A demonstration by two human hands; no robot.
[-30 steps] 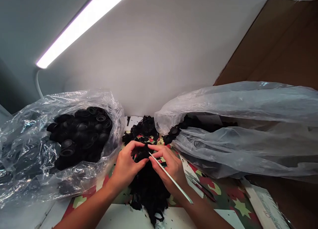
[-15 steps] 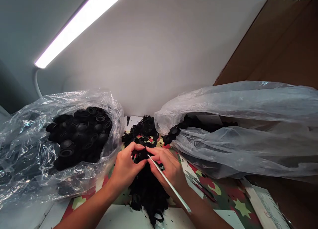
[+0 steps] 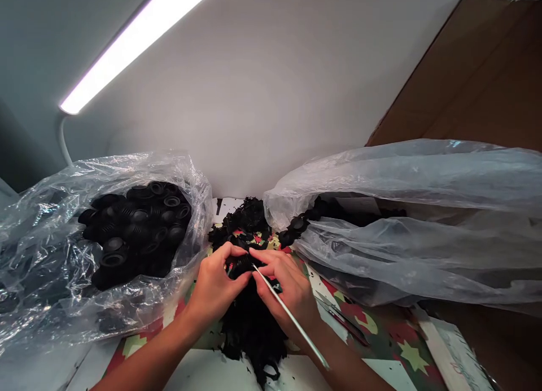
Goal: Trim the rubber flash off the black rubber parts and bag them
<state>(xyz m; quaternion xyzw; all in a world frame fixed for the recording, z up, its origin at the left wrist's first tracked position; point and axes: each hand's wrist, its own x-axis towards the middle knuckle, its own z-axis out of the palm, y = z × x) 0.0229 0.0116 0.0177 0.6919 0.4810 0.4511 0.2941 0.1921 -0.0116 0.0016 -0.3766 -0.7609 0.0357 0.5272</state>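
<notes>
Between thumb and fingers, my left hand (image 3: pixel 218 275) grips a black ribbed rubber boot (image 3: pixel 242 263) from its left side. My right hand (image 3: pixel 284 281) is closed around a thin, pale, pen-like tool (image 3: pixel 292 317), whose tip meets the boot's right side. Its fingertips also touch the boot, and my fingers cover part of it. Under both hands lies a heap of black rubber scraps (image 3: pixel 254 329), reaching toward the front edge. What kind of tip the tool has is too small to tell.
Left, a clear plastic bag (image 3: pixel 34 255) holds many black ribbed boots (image 3: pixel 135 227). Another plastic bag (image 3: pixel 402 255) lies right, with black pieces at its mouth, before a cardboard box (image 3: pixel 466 69). Tweezers (image 3: pixel 345 320) rest right of my hand. A lamp (image 3: pixel 135 46) shines above.
Both hands stay almost in place. My right index finger and the boot have shifted very slightly, showing more of the boot's ribs; the tool's tip remains at its right side.
</notes>
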